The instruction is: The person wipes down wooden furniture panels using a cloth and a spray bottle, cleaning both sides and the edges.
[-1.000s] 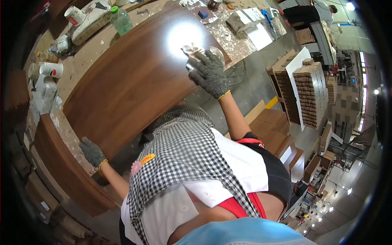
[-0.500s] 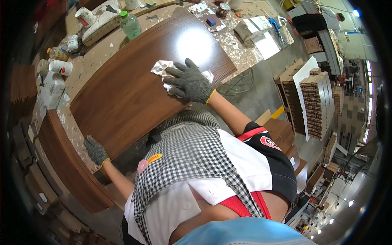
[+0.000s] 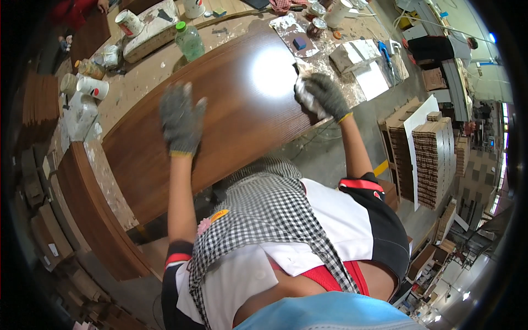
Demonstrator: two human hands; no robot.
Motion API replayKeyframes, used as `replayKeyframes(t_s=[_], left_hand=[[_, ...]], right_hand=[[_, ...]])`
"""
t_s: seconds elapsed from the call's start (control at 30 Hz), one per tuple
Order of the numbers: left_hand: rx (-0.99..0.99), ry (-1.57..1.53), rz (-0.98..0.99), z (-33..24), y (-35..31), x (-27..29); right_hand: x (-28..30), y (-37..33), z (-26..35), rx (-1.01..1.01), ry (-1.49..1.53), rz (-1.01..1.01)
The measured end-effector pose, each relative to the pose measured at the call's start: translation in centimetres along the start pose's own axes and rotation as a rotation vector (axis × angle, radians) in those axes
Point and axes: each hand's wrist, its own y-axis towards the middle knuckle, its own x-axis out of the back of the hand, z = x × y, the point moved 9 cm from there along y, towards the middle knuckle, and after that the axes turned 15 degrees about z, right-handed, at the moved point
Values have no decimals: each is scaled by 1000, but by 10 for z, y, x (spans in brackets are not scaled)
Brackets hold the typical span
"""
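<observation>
The right hand (image 3: pixel 325 94), in a grey knit glove, has its grip closed around a crumpled white cloth (image 3: pixel 306 98) and presses it onto the far right edge of the brown wooden panel (image 3: pixel 220 132), just beside a bright glare spot on the glossy surface. The left hand (image 3: pixel 181 116), gloved the same way (and blurred), is spread wide and flat over the panel's middle, holding nothing. The panel lies on a paint-spattered tabletop (image 3: pixel 148 71), where a green-capped plastic bottle (image 3: pixel 190 41) stands beyond the panel's far edge.
</observation>
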Motion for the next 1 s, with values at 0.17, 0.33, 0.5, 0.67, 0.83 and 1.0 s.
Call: replayKeyframes(t_s=[0.17,0.33,0.5,0.67,0.83,1.0], left_hand=[[93,-104,170,29,101,-58],[28,-88,179,24,97,-45],[69,-77,186,45,78,-30],[52,-77,172,33,93,-35],[121,-58,226,46,86,-52],[183,-466,95,42,95,-47]], right_hand=[[-26,1,10,-70,234,43],[-17,72,24,-162,244,88],[-41,244,58,29,60,113],[15,274,60,-150,-140,-186],[-104,146,199,208,-350,200],[-83,124,179,436,-577,-124]])
